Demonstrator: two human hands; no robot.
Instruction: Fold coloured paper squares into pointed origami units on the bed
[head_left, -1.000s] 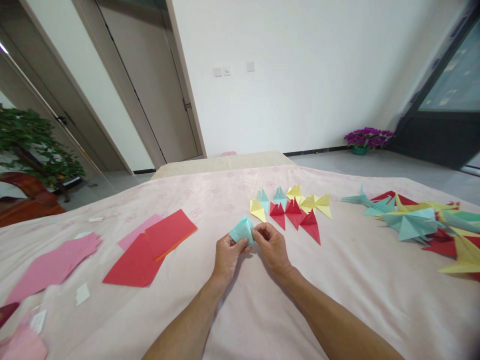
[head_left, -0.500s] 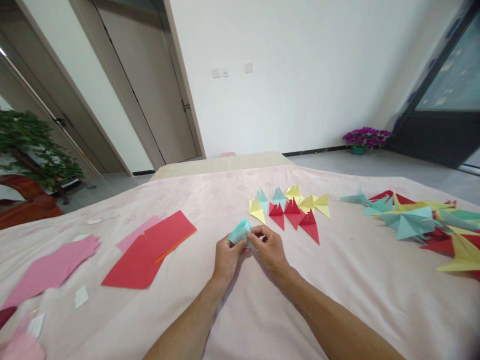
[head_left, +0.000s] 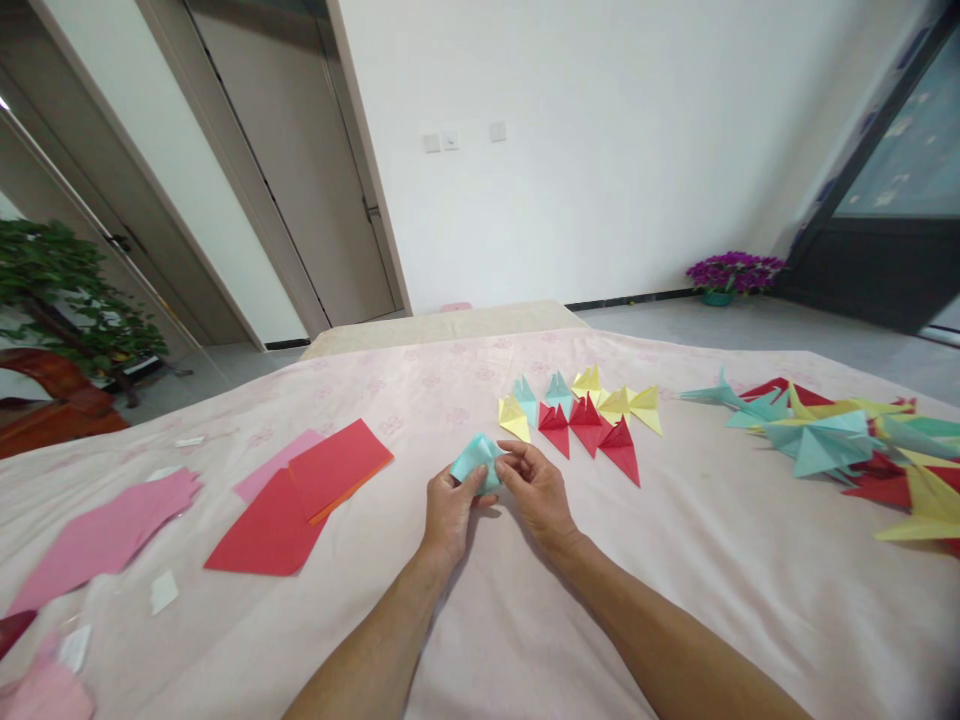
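Note:
Between my two hands is a small folded piece of light blue origami paper (head_left: 475,457), held just above the pink cloth. My left hand (head_left: 450,505) grips its left side, with the thumb pressed on the front face. On the right edge, the thumb and forefinger of my right hand (head_left: 536,490) pinch the paper. Just beyond my right hand stand several small folded paper pieces: red ones (head_left: 586,425), yellow ones (head_left: 643,405) and light blue ones (head_left: 558,390). My fingers hide the paper's lower part.
Red paper sheets (head_left: 262,530) and pink sheets (head_left: 105,540) lie to the left. A pile of folded paper cranes (head_left: 821,440) spreads over the right side. White scraps (head_left: 163,592) lie at the left on the pink patterned cloth (head_left: 360,620).
The light blue paper has opened out and turned, now showing a wider, diamond-like face. Both hands stay in nearly the same place and keep hold of it.

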